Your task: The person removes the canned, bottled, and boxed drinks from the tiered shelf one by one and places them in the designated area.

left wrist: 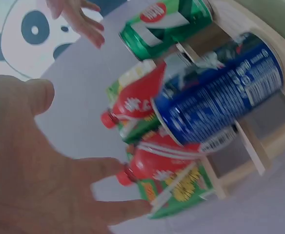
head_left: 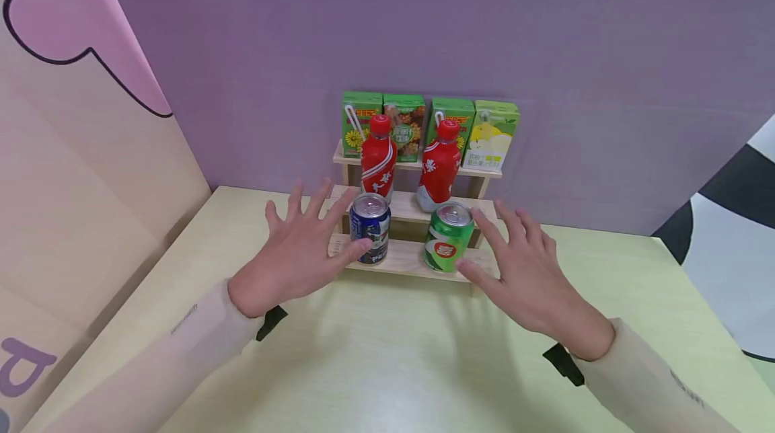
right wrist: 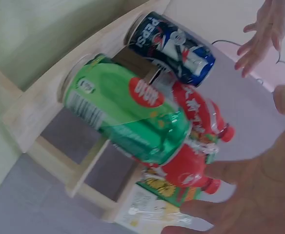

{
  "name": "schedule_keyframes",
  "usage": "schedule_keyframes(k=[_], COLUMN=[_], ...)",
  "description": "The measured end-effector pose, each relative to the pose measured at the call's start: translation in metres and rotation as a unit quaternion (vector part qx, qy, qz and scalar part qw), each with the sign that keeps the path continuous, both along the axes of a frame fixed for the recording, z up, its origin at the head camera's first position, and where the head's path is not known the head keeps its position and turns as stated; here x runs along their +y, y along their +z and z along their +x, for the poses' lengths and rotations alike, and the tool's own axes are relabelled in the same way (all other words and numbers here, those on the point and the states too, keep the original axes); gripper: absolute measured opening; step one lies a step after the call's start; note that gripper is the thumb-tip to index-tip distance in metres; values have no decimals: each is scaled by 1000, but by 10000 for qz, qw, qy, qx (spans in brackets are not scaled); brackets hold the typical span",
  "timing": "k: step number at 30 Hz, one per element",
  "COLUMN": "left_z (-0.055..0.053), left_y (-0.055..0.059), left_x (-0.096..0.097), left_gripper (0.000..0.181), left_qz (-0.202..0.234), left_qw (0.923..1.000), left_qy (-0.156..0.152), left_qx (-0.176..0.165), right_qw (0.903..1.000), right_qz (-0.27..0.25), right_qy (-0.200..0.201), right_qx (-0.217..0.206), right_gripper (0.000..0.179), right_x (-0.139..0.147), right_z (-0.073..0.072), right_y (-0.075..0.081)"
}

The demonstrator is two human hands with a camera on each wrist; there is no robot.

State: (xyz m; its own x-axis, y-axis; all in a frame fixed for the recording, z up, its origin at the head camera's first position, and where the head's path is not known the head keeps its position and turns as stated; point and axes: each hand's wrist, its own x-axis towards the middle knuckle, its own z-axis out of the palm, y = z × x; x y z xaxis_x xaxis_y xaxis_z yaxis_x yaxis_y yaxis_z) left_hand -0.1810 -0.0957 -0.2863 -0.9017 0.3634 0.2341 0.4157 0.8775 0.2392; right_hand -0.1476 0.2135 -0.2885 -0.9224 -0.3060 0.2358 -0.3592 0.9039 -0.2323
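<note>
My left hand (head_left: 297,255) is spread with fingers straight, just left of a blue Pepsi can (head_left: 371,230). Its thumb overlaps the can's lower side in the head view. On the other side, my right hand (head_left: 529,278) is spread beside a green soda can (head_left: 447,241), thumb and index finger close to its right side. Both cans stand upright on the lowest step of a small wooden tiered shelf (head_left: 402,261). In the left wrist view, the Pepsi can (left wrist: 220,90) shows beyond the fingers; the green can (right wrist: 128,109) fills the middle of the right wrist view.
Two red bottles with red caps, one on the left (head_left: 378,161) and one on the right (head_left: 438,174), stand on the middle step. Several drink cartons (head_left: 492,137) line the top step against a purple wall (head_left: 424,23). A pale table (head_left: 387,366) carries the shelf.
</note>
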Motion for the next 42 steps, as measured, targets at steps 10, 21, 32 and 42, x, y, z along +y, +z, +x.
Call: schedule_keyframes(k=[10, 21, 32, 42], left_z=[-53, -117, -157, -163], left_y=[14, 46, 67, 68], left_x=[-19, -18, 4, 7], left_gripper=[57, 44, 43, 38], left_qz=[986, 1711, 1510, 1218], left_qw=[9891, 9740, 9840, 9908], left_qy=[-275, -524, -165, -60], left_qx=[1060, 1392, 928, 593], right_qw=[9915, 9802, 9791, 9781], right_qz=[-1217, -1894, -1984, -2045], right_qy=[-140, -115, -49, -133], right_qx=[433, 566, 455, 364], right_gripper=[48, 30, 22, 16], right_x=[23, 45, 53, 49], right_z=[-32, -82, -119, -116], right_y=[-8, -34, -62, -67])
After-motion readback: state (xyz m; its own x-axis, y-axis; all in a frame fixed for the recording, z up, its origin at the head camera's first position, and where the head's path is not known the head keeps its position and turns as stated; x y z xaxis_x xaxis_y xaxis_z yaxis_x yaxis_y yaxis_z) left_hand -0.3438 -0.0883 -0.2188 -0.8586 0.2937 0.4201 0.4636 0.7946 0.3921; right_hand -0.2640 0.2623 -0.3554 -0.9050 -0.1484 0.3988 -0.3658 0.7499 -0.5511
